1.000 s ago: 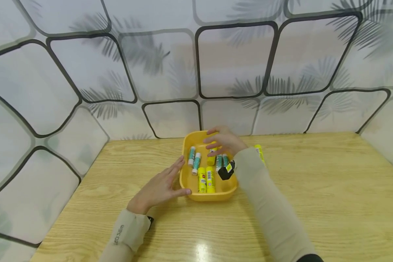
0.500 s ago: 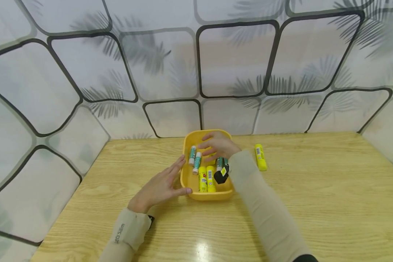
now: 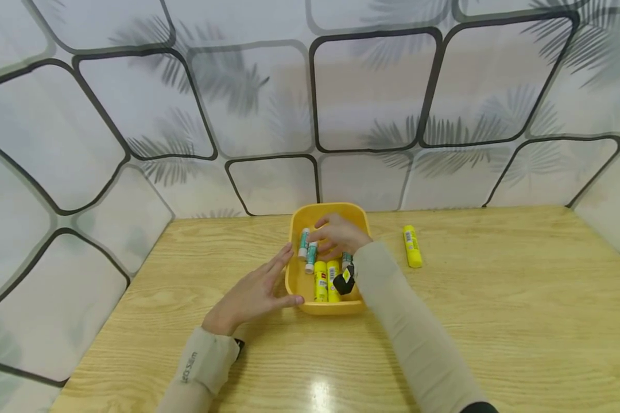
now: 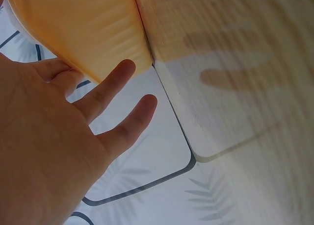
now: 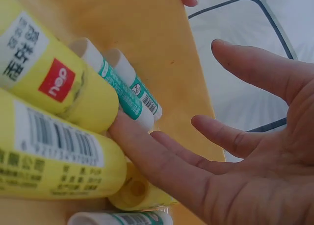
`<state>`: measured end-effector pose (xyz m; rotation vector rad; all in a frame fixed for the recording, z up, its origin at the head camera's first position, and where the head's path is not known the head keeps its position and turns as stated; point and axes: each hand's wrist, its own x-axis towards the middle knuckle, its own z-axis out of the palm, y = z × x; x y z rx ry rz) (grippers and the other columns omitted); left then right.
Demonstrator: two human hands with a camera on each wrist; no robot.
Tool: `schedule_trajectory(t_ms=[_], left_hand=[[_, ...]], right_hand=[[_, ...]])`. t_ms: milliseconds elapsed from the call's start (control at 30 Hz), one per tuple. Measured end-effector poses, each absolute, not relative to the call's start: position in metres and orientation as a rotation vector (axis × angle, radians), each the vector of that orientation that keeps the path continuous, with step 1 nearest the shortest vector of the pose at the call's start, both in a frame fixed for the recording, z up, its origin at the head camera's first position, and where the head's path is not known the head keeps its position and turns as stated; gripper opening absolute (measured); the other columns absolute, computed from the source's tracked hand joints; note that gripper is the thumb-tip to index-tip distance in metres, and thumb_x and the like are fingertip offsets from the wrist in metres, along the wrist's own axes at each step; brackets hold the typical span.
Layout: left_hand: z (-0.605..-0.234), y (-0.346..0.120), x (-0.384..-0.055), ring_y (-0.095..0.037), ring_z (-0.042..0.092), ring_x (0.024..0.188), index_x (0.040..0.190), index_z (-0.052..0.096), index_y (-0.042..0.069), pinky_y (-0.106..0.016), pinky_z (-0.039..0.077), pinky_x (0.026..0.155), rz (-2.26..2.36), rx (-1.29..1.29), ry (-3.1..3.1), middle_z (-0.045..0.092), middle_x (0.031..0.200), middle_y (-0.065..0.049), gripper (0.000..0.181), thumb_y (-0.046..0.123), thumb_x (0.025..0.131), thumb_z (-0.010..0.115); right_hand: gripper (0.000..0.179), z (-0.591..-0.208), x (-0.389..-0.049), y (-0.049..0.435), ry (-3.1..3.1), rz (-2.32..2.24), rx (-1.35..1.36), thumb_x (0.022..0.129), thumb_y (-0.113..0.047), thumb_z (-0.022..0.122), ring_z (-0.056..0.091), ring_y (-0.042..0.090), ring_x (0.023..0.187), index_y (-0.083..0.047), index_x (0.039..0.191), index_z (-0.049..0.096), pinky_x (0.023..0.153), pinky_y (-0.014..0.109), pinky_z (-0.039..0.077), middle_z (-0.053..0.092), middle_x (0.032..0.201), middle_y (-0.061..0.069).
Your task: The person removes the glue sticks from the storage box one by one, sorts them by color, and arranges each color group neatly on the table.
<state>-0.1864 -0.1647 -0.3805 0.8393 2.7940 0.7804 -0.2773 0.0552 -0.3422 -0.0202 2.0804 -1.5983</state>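
Observation:
An orange-yellow plastic basket (image 3: 333,309) holds yellow glue sticks (image 3: 321,282) and slimmer white-and-green glue sticks (image 3: 303,244). My left hand (image 3: 250,301) rests against the basket's left side, thumb at the near corner and fingers spread; the left wrist view shows them extended beside its wall (image 4: 93,24). Inside the basket reaches my right hand (image 3: 338,234), fingers loosely spread with nothing gripped. Seen from the right wrist, one fingertip is right at the end of a yellow glue stick (image 5: 54,73), while another yellow stick (image 5: 147,190) lies partly hidden behind the finger.
One more yellow glue stick (image 3: 412,246) lies on the wooden table (image 3: 506,298) to the right of the basket. A patterned curtain (image 3: 372,97) rises directly behind the table's far edge.
My right hand has shifted left and slightly nearer inside the basket, covering the glue sticks there. Its forearm has uncovered the yellow stick on the table. My left hand stays in place.

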Motion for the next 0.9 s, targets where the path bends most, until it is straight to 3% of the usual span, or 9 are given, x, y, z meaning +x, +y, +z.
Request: schedule_trajectory(t_ms=[467, 900], left_hand=[[-0.380, -0.169, -0.187, -0.038, 0.024, 0.149, 0.164, 0.015, 0.009, -0.063, 0.027, 0.114, 0.780, 0.819, 2.802, 0.006, 0.169, -0.003, 0.094, 0.049, 0.096, 0.067], [-0.381, -0.166, -0.188, -0.035, 0.021, 0.150, 0.164, 0.013, 0.011, -0.060, 0.026, 0.116, 0.792, 0.820, 2.781, 0.004, 0.169, -0.001, 0.096, 0.052, 0.095, 0.066]], right_hand=[[0.061, -0.347, -0.281, 0.039, 2.118, -1.534, 0.028, 0.095, -0.009, 0.072, 0.059, 0.035, 0.111, 0.003, 0.145, 0.040, 0.089, 0.041, 0.057, 0.051, 0.132, 0.022], [0.049, -0.360, -0.283, 0.032, 2.157, -1.549, 0.030, 0.093, 0.010, 0.061, 0.064, 0.029, 0.095, 0.003, 0.139, 0.049, 0.084, 0.040, 0.058, 0.058, 0.126, 0.024]])
